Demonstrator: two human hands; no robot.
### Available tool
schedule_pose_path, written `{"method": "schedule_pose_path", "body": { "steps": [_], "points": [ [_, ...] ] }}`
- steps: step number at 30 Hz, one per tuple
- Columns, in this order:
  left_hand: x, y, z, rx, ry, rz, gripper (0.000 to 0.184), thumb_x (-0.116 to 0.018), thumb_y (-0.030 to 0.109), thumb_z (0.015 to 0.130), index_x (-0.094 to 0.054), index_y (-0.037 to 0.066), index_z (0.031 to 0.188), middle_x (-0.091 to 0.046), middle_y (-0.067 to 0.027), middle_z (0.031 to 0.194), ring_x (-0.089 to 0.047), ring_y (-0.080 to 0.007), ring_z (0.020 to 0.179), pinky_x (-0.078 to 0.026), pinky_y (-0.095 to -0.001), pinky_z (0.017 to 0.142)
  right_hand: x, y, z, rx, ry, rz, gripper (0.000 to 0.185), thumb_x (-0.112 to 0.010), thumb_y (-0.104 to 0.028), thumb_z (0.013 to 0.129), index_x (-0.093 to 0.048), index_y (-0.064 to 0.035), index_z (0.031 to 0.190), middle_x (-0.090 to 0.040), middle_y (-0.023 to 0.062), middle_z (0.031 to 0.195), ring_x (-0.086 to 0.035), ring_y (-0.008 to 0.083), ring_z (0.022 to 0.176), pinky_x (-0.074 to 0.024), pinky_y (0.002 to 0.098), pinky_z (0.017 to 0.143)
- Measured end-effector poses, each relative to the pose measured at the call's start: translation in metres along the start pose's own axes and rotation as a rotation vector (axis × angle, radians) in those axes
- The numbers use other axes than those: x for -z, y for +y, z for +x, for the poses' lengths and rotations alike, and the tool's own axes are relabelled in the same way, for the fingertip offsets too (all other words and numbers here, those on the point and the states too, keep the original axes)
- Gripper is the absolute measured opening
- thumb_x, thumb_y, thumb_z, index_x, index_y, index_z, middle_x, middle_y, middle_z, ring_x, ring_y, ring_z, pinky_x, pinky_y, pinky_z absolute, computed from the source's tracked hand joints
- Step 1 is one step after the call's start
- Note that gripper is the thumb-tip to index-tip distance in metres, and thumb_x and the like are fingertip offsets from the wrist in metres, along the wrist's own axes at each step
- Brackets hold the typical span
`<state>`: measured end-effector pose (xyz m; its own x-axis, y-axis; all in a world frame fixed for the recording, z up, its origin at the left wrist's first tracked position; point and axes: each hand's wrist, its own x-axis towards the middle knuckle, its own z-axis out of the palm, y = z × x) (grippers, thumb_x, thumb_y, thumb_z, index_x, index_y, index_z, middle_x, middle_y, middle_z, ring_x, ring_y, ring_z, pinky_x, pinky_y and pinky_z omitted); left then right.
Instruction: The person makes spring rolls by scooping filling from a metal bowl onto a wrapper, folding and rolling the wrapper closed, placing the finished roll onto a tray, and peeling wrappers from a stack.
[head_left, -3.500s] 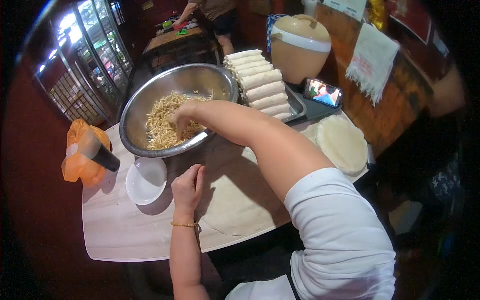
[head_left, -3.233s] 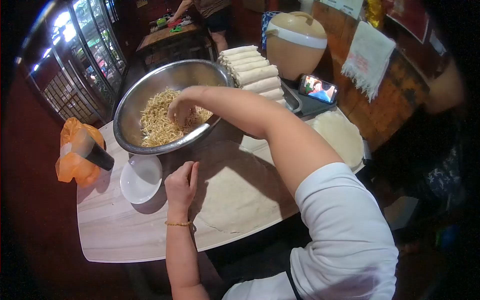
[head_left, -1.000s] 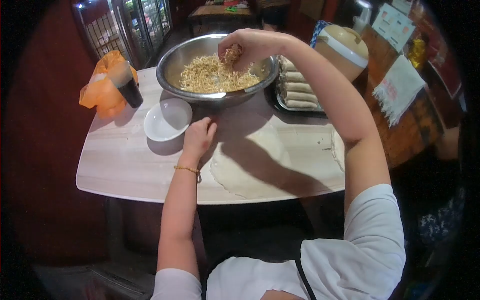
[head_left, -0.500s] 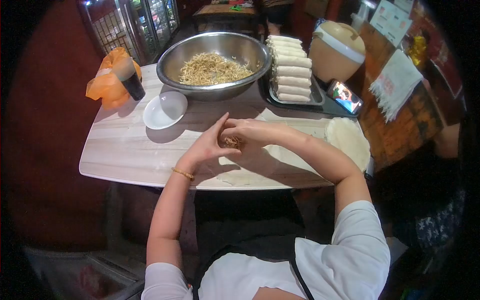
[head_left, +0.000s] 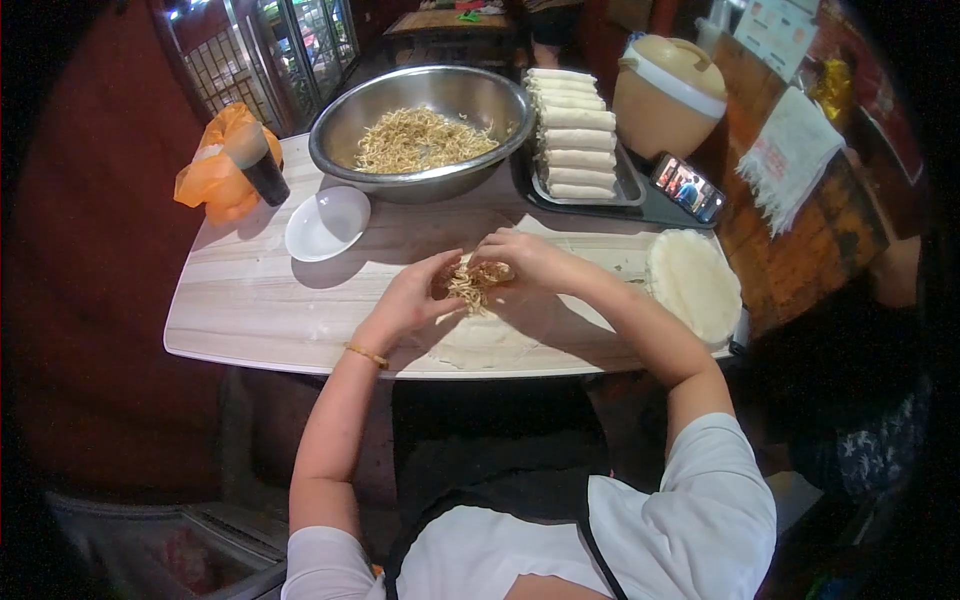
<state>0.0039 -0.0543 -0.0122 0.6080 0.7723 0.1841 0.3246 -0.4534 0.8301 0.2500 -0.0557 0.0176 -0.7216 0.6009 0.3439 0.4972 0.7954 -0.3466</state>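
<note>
Golden filling (head_left: 468, 292) on pale wrapper (head_left: 485, 343), between left hand (head_left: 405, 297), thumb spread, and right hand (head_left: 527, 260) (grip unclear)

Shiny metal was seen in the bowl (head_left: 430, 187), smooth gloss on the dish (head_left: 325, 225), crinkled plastic in the bag (head_left: 215, 190), matt smoothness on the wrapper (head_left: 485, 343); the surface (head_left: 240, 310) was wood-grained.

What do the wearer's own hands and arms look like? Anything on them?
Both the left hand and right hand are ungloved. A thin yellowish-brown bracelet circles the left wrist; the right wrist has nothing on it. Forearms are uncovered. The left sleeve and right sleeve are plain white, short, ending above the elbows.
</note>
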Motion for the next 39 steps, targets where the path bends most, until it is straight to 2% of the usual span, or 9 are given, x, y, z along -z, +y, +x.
{"method": "schedule_pose_path", "body": {
  "steps": [3, 10, 12, 16, 18, 28, 30, 34, 39],
  "points": [
    [-0.004, 0.002, 0.003, -0.177, 0.022, 0.230, 0.081, -0.084, 0.021, 0.070, -0.045, 0.000, 0.138, -0.059, -0.0188, 0.126, -0.057, -0.0277, 0.118, -0.046, -0.0376, 0.099, -0.006, -0.001, 0.001, 0.006, 0.056, 0.044, 0.040, -0.080, -0.023, 0.068, -0.066, -0.0140, 0.105, -0.061, 0.0084, 0.105, -0.056, 0.0326, 0.103, -0.0467, 0.0440, 0.087],
    [-0.017, 0.005, 0.011, -0.134, 0.027, 0.303, 0.089, -0.086, 0.025, 0.068, -0.041, -0.001, 0.141, -0.057, -0.0199, 0.128, -0.053, -0.0271, 0.121, -0.042, -0.0374, 0.103, -0.025, 0.017, -0.006, 0.103, 0.102, -0.154, 0.035, -0.076, -0.025, 0.071, -0.063, -0.0125, 0.101, -0.059, 0.0100, 0.101, -0.056, 0.0310, 0.098, -0.0457, 0.0441, 0.080],
    [-0.014, 0.003, 0.008, -0.052, -0.008, 0.149, 0.090, -0.087, 0.025, 0.068, -0.041, -0.002, 0.141, -0.057, -0.0198, 0.128, -0.052, -0.0277, 0.123, -0.041, -0.0365, 0.104, -0.013, 0.007, -0.010, -0.107, 0.055, 0.051, 0.049, -0.080, -0.028, 0.072, -0.062, -0.0072, 0.113, -0.061, 0.0132, 0.116, -0.055, 0.0336, 0.109, -0.0412, 0.0443, 0.098],
    [-0.013, 0.004, 0.003, -0.163, -0.008, 0.048, 0.090, -0.085, 0.028, 0.065, -0.043, -0.003, 0.138, -0.056, -0.0228, 0.128, -0.055, -0.0345, 0.118, -0.043, -0.0387, 0.100, -0.015, -0.006, -0.018, -0.096, 0.049, 0.154, 0.067, -0.081, -0.035, 0.070, -0.056, -0.0018, 0.122, -0.057, 0.0180, 0.128, -0.051, 0.0357, 0.120, -0.0383, 0.0445, 0.103],
    [-0.012, 0.012, 0.001, -0.177, 0.024, 0.146, 0.083, -0.085, 0.025, 0.065, -0.048, -0.001, 0.135, -0.058, -0.0228, 0.124, -0.057, -0.0340, 0.114, -0.046, -0.0383, 0.096, -0.027, -0.006, -0.022, -0.071, 0.092, -0.053, 0.080, -0.083, -0.039, 0.068, -0.050, 0.0008, 0.129, -0.050, 0.0209, 0.137, -0.048, 0.0370, 0.126, -0.0370, 0.0440, 0.106],
    [-0.001, 0.009, -0.002, 0.039, 0.055, 0.051, 0.051, -0.076, 0.011, 0.078, -0.058, 0.000, 0.125, -0.068, -0.0182, 0.107, -0.068, -0.0269, 0.093, -0.053, -0.0326, 0.083, -0.006, -0.022, -0.010, -0.225, 0.079, 0.261, 0.042, -0.075, -0.014, 0.078, -0.061, -0.0010, 0.115, -0.063, 0.0169, 0.111, -0.059, 0.0356, 0.104, -0.0480, 0.0420, 0.090],
    [0.011, 0.017, -0.005, 0.087, -0.045, -0.108, 0.053, -0.073, 0.008, 0.082, -0.054, -0.003, 0.130, -0.066, -0.0135, 0.117, -0.063, -0.0178, 0.106, -0.049, -0.0313, 0.093, -0.003, -0.021, -0.006, -0.178, 0.096, 0.249, 0.039, -0.075, -0.014, 0.078, -0.062, -0.0024, 0.113, -0.063, 0.0152, 0.111, -0.059, 0.0347, 0.104, -0.0473, 0.0420, 0.090],
    [0.021, 0.018, -0.003, 0.054, -0.084, -0.001, 0.058, -0.075, 0.011, 0.081, -0.052, -0.002, 0.133, -0.063, -0.0143, 0.124, -0.060, -0.0186, 0.112, -0.047, -0.0313, 0.097, -0.019, -0.005, 0.001, 0.045, 0.130, 0.063, 0.031, -0.074, -0.020, 0.078, -0.066, -0.0089, 0.106, -0.063, 0.0106, 0.108, -0.057, 0.0301, 0.106, -0.0440, 0.0419, 0.090],
    [0.014, 0.002, 0.006, -0.107, -0.135, -0.061, 0.089, -0.083, 0.017, 0.073, -0.035, -0.001, 0.145, -0.043, -0.0162, 0.146, -0.044, -0.0212, 0.131, -0.036, -0.0338, 0.110, -0.008, 0.001, 0.009, 0.017, 0.165, -0.012, 0.021, -0.073, -0.020, 0.079, -0.068, -0.0125, 0.098, -0.063, 0.0089, 0.106, -0.058, 0.0284, 0.104, -0.0424, 0.0402, 0.087]
  ]
}}
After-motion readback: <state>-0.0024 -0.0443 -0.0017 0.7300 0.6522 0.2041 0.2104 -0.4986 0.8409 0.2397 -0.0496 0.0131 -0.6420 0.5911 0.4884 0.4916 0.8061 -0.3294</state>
